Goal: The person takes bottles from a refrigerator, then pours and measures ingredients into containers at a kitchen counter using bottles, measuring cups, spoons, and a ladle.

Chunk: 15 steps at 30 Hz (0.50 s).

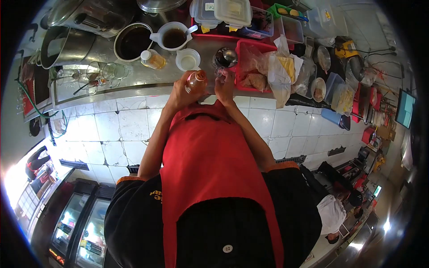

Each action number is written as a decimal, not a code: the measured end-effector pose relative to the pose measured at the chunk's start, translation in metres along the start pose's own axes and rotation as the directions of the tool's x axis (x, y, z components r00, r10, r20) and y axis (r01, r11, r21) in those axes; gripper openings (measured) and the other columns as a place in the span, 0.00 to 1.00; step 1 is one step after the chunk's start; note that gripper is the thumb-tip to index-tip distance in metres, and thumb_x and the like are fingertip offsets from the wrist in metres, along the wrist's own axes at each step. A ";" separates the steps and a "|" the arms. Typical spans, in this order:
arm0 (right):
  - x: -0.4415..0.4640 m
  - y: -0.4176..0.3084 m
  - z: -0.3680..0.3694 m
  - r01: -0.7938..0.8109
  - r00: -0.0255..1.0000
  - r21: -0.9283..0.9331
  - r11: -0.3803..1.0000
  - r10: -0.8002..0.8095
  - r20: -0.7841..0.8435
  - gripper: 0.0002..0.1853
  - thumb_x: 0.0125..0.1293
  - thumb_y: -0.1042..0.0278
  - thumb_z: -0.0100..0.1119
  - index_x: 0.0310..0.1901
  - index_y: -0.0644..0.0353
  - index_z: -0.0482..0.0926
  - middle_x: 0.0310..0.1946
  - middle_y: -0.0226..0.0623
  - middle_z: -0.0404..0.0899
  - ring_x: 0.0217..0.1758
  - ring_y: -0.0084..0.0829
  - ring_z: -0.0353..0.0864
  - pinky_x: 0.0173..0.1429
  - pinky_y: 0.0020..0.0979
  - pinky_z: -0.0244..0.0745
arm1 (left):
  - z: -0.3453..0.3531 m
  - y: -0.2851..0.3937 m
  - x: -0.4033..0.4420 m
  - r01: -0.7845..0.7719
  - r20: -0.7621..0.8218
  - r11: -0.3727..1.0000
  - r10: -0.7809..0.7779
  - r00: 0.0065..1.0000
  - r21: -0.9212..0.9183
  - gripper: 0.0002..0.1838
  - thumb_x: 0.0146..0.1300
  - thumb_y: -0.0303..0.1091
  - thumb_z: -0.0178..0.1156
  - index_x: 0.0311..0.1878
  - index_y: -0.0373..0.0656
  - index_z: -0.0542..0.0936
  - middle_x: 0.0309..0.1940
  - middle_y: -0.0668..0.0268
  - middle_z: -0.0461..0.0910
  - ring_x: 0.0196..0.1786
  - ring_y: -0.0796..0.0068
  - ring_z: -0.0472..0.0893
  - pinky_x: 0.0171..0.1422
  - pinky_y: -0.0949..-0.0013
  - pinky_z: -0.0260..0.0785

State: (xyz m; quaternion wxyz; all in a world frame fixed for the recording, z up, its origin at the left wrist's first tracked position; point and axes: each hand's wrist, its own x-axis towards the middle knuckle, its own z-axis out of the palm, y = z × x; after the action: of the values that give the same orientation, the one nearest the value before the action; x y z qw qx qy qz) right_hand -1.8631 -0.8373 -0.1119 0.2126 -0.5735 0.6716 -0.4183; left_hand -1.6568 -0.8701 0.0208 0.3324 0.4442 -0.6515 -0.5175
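My left hand [179, 93] is wrapped round a small clear bottle [196, 83] with orange liquid in it, held tilted over the front of the steel counter. Just to its right, my right hand [225, 88] has its fingers closed on something small, clear and pinkish [220, 73], too unclear to name. Beyond the hands are a small white cup [188, 60] of pale liquid and a shiny dark round container [225, 57]. A second bottle [153, 60], white-capped with amber liquid, lies tilted on the left. Behind it a white jug [174, 37] holds dark liquid.
A steel pot [132, 41] of dark liquid and several glasses [96, 73] occupy the counter's left. At right, a red tray [239, 53] holds plastic bags beside several food containers. Another person in a white shirt [331, 215] is behind me, near the drinks fridges' opposite side.
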 end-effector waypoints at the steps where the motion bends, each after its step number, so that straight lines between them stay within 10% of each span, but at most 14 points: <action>1: 0.001 0.003 0.003 -0.044 0.999 0.015 0.999 0.044 -0.005 0.18 0.59 0.78 0.57 0.52 0.66 0.71 0.48 0.55 0.69 0.52 0.53 0.69 0.59 0.50 0.67 | 0.000 -0.001 0.000 -0.005 0.000 1.000 0.005 1.000 0.013 0.35 0.47 0.34 0.81 0.59 0.40 0.76 0.49 0.57 0.86 0.52 0.64 0.86 0.57 0.62 0.77; 11: -0.002 0.004 -0.005 0.109 0.994 -0.123 0.986 -0.105 0.040 0.22 0.56 0.79 0.60 0.54 0.65 0.73 0.56 0.58 0.68 0.61 0.57 0.66 0.66 0.52 0.65 | -0.008 -0.005 -0.006 0.041 -0.007 0.999 -0.041 0.999 0.007 0.38 0.46 0.37 0.82 0.62 0.41 0.76 0.51 0.56 0.85 0.56 0.63 0.85 0.61 0.62 0.76; 15: -0.009 -0.003 -0.017 -0.053 0.988 -0.132 0.990 0.071 0.137 0.26 0.56 0.77 0.63 0.59 0.63 0.75 0.65 0.64 0.64 0.71 0.62 0.62 0.74 0.52 0.62 | -0.013 -0.001 -0.004 0.039 -0.011 0.999 -0.039 0.999 -0.003 0.38 0.46 0.37 0.82 0.61 0.41 0.76 0.51 0.57 0.85 0.55 0.64 0.85 0.61 0.61 0.76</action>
State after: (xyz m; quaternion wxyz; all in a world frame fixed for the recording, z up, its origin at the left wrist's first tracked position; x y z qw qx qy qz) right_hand -1.8724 -0.8230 -0.1018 0.2355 -0.5930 0.6977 -0.3257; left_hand -1.6436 -0.8710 0.0231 0.3265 0.4595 -0.6400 -0.5222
